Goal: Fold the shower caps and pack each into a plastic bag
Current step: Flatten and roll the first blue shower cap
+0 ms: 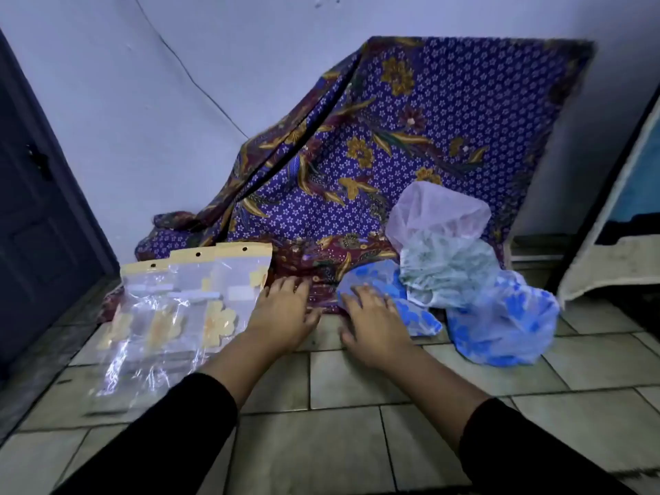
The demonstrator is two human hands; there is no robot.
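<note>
right hand [371, 325] grip flat, released on blue shower cap [403, 298] | left hand [285, 312] grip released, beside plastic bags [185, 301]

Black long sleeves [185, 423] cover both forearms. They end short of the wrists. The left hand [285, 316] and right hand [375, 326] are bare.

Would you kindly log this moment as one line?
left hand: flat, empty | right hand: on blue shower cap | plastic bags: unfilled

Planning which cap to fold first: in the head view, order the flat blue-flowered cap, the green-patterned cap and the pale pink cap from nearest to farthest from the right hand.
1. Flat blue-flowered cap, under the right hand.
2. Green-patterned cap, behind, to the right.
3. Pale pink cap, topmost, against the cloth.
</note>
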